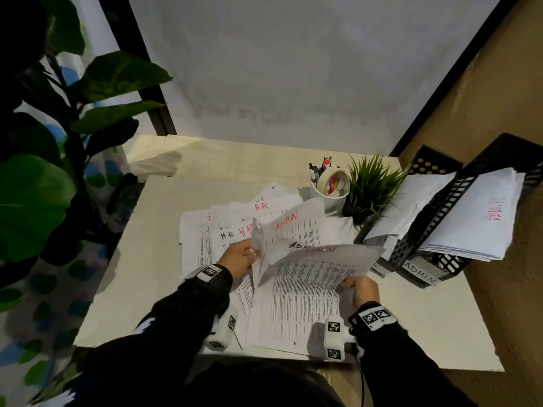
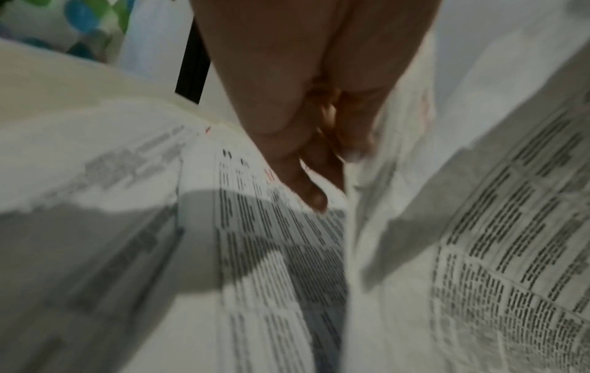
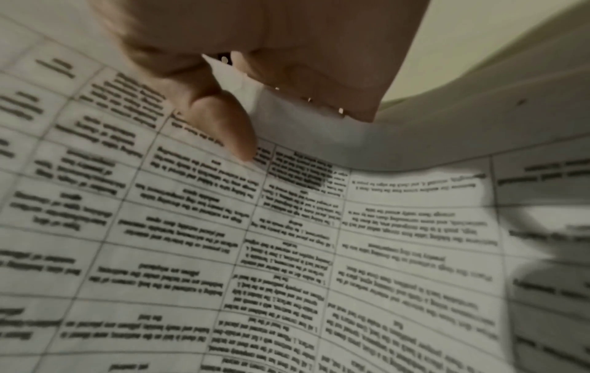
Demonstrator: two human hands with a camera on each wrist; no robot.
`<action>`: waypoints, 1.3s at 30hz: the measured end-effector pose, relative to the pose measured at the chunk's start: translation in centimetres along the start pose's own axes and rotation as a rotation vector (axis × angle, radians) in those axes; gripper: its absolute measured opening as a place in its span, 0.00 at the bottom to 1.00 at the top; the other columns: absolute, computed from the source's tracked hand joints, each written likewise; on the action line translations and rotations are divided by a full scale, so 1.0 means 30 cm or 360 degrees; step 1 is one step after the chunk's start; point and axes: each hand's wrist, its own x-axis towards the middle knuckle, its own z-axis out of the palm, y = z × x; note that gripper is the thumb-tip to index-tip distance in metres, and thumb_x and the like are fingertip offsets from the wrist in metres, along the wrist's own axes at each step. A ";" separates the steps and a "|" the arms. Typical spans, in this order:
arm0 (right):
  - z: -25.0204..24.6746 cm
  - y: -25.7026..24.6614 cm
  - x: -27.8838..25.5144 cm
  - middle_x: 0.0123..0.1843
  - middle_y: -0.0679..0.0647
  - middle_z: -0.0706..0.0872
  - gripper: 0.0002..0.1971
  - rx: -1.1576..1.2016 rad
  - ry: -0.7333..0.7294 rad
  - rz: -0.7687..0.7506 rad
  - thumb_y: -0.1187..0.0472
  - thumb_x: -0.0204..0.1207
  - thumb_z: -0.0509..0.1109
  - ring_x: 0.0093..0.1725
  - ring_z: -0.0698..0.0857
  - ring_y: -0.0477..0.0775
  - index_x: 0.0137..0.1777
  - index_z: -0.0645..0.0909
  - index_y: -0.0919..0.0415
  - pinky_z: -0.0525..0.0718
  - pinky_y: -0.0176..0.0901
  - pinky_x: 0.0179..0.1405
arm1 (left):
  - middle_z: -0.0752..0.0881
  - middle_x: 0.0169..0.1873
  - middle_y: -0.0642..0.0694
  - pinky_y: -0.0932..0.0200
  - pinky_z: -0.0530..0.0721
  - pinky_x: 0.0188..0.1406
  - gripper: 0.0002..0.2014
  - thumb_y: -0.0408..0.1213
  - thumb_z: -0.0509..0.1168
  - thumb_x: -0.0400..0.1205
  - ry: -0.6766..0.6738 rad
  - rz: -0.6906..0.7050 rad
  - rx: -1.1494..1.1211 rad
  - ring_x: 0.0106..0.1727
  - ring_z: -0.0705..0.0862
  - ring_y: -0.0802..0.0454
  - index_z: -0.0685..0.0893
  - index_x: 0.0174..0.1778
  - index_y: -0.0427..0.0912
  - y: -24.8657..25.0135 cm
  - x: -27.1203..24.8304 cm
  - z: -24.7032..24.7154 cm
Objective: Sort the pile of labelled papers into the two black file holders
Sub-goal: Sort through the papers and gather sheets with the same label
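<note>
A loose pile of printed papers [image 1: 223, 230] marked H.R and ADMIN lies spread on the white table [image 1: 141, 274]. My left hand [image 1: 252, 251] pinches the left edge of a raised sheet [image 1: 291, 227] marked ADMIN in red; the left wrist view shows its fingers [image 2: 306, 186] against that sheet [image 2: 431, 214]. My right hand [image 1: 348, 284] pinches the right edge of another ADMIN sheet [image 1: 311, 283], thumb [image 3: 230, 126] on the print [image 3: 287, 239]. Two black file holders stand at the right: one labelled ADMIN [image 1: 420, 274], the other [image 1: 432, 164] with its label mostly hidden. Both hold papers.
A white cup [image 1: 332, 186] with pens and a tape roll stands behind the pile, next to a small grass plant [image 1: 370, 183]. A large leafy plant [image 1: 44, 171] fills the left side. A beige wall [image 1: 499, 98] runs close behind the holders.
</note>
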 end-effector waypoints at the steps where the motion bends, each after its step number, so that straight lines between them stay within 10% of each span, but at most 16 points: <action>1: 0.003 0.000 -0.002 0.42 0.62 0.80 0.16 0.0004 -0.0012 -0.0012 0.84 0.64 0.65 0.40 0.77 0.59 0.22 0.76 0.66 0.76 0.43 0.37 | 0.86 0.48 0.41 0.58 0.81 0.50 0.10 0.27 0.59 0.83 -0.0136 -0.0025 0.0108 0.47 0.82 0.47 0.84 0.52 0.41 0.008 -0.014 -0.014; 5: 0.038 0.010 -0.016 0.39 0.62 0.83 0.09 0.0002 -0.0150 -0.0019 0.79 0.55 0.70 0.40 0.79 0.61 0.23 0.79 0.67 0.81 0.46 0.45 | 0.86 0.55 0.36 0.52 0.80 0.64 0.12 0.25 0.59 0.82 -0.0377 -0.0086 0.0362 0.61 0.83 0.39 0.86 0.51 0.40 0.013 -0.058 -0.021; 10: 0.076 0.004 -0.032 0.15 0.47 0.83 0.14 -0.0016 -0.0295 -0.0154 0.88 0.58 0.66 0.35 0.80 0.60 0.27 0.80 0.68 0.82 0.33 0.21 | 0.86 0.53 0.44 0.55 0.82 0.55 0.11 0.32 0.58 0.85 -0.0386 0.0045 0.0384 0.48 0.83 0.54 0.84 0.58 0.45 0.033 -0.080 0.016; 15: 0.062 -0.062 -0.100 0.26 0.53 0.86 0.14 0.0318 -0.0288 -0.0240 0.88 0.65 0.61 0.30 0.84 0.54 0.38 0.76 0.70 0.81 0.29 0.18 | 0.88 0.49 0.43 0.48 0.84 0.55 0.14 0.42 0.57 0.86 -0.0087 0.0052 -0.0275 0.48 0.85 0.46 0.82 0.58 0.39 0.068 -0.070 0.026; 20: 0.060 -0.105 -0.072 0.48 0.66 0.85 0.24 0.0419 -0.0283 -0.0216 0.88 0.61 0.64 0.45 0.84 0.66 0.58 0.75 0.74 0.84 0.38 0.28 | 0.76 0.38 0.42 0.55 0.70 0.40 0.13 0.45 0.55 0.86 -0.0064 0.0201 0.0079 0.39 0.73 0.50 0.76 0.41 0.42 0.103 -0.041 0.043; 24: 0.049 -0.118 -0.084 0.38 0.59 0.84 0.25 0.0561 -0.0458 -0.0168 0.88 0.63 0.55 0.35 0.79 0.59 0.53 0.76 0.64 0.80 0.36 0.21 | 0.79 0.34 0.42 0.57 0.75 0.41 0.18 0.46 0.54 0.86 -0.0169 0.0258 0.0011 0.36 0.77 0.50 0.78 0.43 0.35 0.156 -0.038 0.049; 29: 0.032 -0.153 -0.042 0.13 0.39 0.80 0.09 0.0288 -0.0293 -0.0141 0.73 0.77 0.56 0.36 0.77 0.56 0.43 0.76 0.63 0.79 0.44 0.38 | 0.84 0.59 0.42 0.45 0.76 0.67 0.25 0.55 0.51 0.85 -0.0063 0.0287 0.0045 0.61 0.81 0.45 0.79 0.63 0.39 0.211 -0.041 0.043; 33: 0.020 -0.195 -0.090 0.37 0.54 0.91 0.11 0.0548 -0.0481 -0.0226 0.67 0.68 0.70 0.48 0.88 0.63 0.48 0.85 0.73 0.85 0.48 0.53 | 0.76 0.73 0.45 0.40 0.67 0.77 0.56 0.85 0.50 0.54 -0.0117 0.0351 -0.0348 0.75 0.74 0.44 0.73 0.74 0.53 0.230 -0.083 0.035; 37: -0.010 -0.269 -0.121 0.37 0.54 0.89 0.08 0.0653 -0.0560 -0.0306 0.75 0.76 0.63 0.36 0.87 0.51 0.50 0.82 0.68 0.84 0.40 0.34 | 0.60 0.82 0.44 0.43 0.60 0.79 0.63 0.78 0.61 0.50 -0.0373 0.0402 -0.0073 0.82 0.60 0.43 0.54 0.82 0.52 0.207 -0.109 0.039; 39: -0.016 -0.301 -0.129 0.45 0.57 0.87 0.17 0.0593 -0.0495 -0.0471 0.80 0.73 0.64 0.44 0.86 0.56 0.61 0.79 0.70 0.86 0.41 0.40 | 0.70 0.77 0.48 0.47 0.68 0.76 0.58 0.64 0.76 0.55 -0.0317 0.0410 0.0085 0.77 0.70 0.47 0.60 0.80 0.50 0.218 -0.112 0.046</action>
